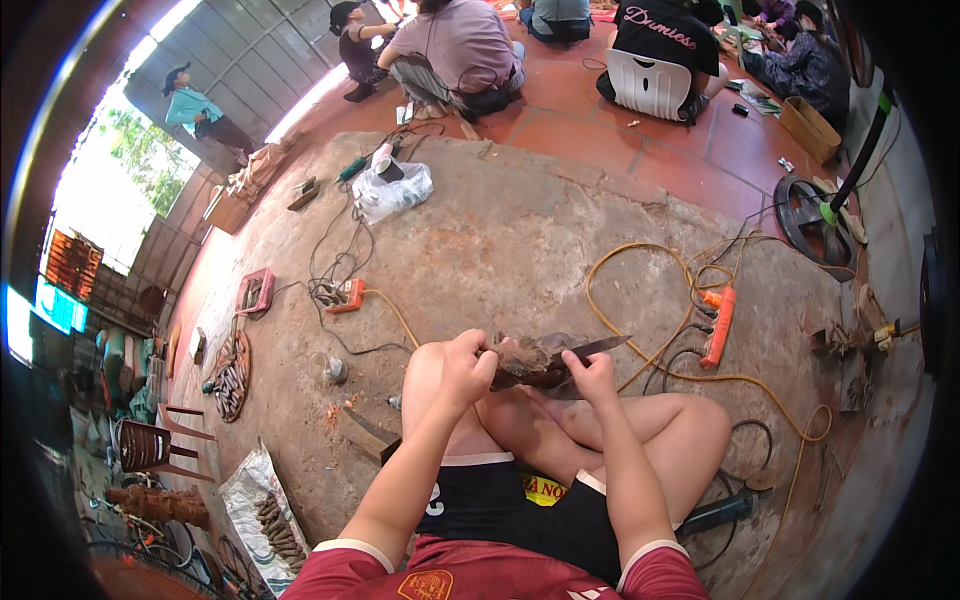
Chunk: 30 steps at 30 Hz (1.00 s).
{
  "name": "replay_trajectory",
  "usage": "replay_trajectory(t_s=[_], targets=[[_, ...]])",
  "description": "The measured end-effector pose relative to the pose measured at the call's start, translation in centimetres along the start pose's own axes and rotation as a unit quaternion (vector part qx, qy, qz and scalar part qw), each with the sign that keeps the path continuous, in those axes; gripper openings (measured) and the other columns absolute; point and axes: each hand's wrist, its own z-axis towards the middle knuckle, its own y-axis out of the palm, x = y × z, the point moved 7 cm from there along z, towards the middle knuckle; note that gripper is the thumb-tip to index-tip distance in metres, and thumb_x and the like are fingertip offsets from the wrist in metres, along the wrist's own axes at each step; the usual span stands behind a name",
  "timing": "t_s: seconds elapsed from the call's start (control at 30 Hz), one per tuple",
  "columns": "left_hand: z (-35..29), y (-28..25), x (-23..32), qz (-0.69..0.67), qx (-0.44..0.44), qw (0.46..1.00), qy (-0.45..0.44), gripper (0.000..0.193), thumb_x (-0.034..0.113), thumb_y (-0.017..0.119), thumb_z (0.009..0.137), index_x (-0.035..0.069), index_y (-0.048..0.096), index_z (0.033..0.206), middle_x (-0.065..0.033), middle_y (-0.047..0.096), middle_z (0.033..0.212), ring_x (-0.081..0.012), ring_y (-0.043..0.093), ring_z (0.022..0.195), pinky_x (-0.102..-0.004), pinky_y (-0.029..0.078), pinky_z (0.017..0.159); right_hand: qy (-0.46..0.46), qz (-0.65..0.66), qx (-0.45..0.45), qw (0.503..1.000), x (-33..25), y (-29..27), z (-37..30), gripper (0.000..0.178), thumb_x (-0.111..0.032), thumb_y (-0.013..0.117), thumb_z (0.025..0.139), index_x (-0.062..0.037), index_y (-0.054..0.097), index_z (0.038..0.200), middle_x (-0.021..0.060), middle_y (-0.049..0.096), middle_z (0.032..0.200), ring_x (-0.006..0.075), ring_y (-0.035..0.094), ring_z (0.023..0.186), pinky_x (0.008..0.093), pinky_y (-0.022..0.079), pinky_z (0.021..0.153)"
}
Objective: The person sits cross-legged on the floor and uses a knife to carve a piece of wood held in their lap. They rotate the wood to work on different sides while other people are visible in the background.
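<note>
I sit cross-legged on the floor, both hands in front of my shins. My left hand (468,368) is closed on the left end of a rough, dark brown piece (522,358), perhaps wood or root; its exact kind is unclear. My right hand (593,378) grips a knife (604,345), whose dark blade points up and to the right. The knife's handle is mostly hidden in the fist. The right hand is close to the right end of the brown piece; whether they touch cannot be made out.
An orange power strip (718,328) with a yellow cord lies to the right. At left are a red socket box (347,295), a glass jar (327,368), a pink basket (255,291) and a white sack (262,510). A power tool (715,513) rests by my right thigh. Several people sit farther back.
</note>
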Motion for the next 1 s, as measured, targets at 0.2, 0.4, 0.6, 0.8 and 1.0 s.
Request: replay_trajectory(t_s=[0.2,0.4,0.6,0.8,1.0], targets=[[0.1,-0.2,0.3,0.012,-0.005,1.000,0.002,0.011,0.008,0.055,0.071,-0.003,0.057,0.069,-0.0192,0.056,0.067,-0.0312,0.057,0.064,-0.0380,0.047,0.062,0.026,0.006,0.072,0.997,0.0,-2.6,0.6,0.033,-0.025,0.074,0.087,0.0058,0.069,0.074,0.0042,0.064,0.061,0.0095,0.056,0.059,0.0299,0.046,0.057],[0.0,0.2,-0.2,0.022,-0.027,0.999,-0.034,0.010,0.007,0.055,0.069,-0.003,0.057,0.070,-0.0183,0.057,0.066,-0.0300,0.058,0.063,-0.0370,0.047,0.062,-0.005,0.045,0.041,0.998,-1.9,-2.9,0.5,0.026,-0.020,0.074,0.088,0.0047,0.071,0.080,0.0025,0.069,0.071,0.0089,0.059,0.065,0.0279,0.047,0.059],[-0.4,-0.1,0.4,0.056,-0.075,0.996,0.013,0.017,0.007,0.050,0.068,-0.004,0.059,0.078,-0.0141,0.063,0.073,-0.0221,0.062,0.069,-0.0321,0.050,0.065,0.028,0.176,-0.057,0.982,-6.1,-2.0,-0.6,0.019,-0.018,0.075,0.088,0.0005,0.074,0.086,-0.0003,0.069,0.075,0.0041,0.058,0.067,0.0237,0.045,0.057],[-0.4,0.7,1.9,0.081,-0.106,0.988,0.075,0.018,0.007,0.051,0.064,-0.004,0.060,0.077,-0.0162,0.065,0.076,-0.0282,0.064,0.069,-0.0333,0.051,0.066,0.008,0.096,-0.134,0.986,-6.3,0.2,-1.3,0.016,-0.016,0.073,0.088,-0.0006,0.074,0.093,0.0003,0.071,0.080,0.0034,0.058,0.068,0.0217,0.047,0.060],[-0.3,1.3,4.7,0.096,-0.117,0.985,0.082,0.017,0.009,0.054,0.062,-0.001,0.062,0.073,-0.0166,0.062,0.072,-0.0338,0.062,0.065,-0.0348,0.048,0.061,-0.040,0.042,-0.159,0.986,-6.6,0.2,-1.1,0.021,-0.020,0.075,0.086,0.0002,0.074,0.088,0.0036,0.069,0.072,0.0082,0.059,0.062,0.0264,0.047,0.057]])
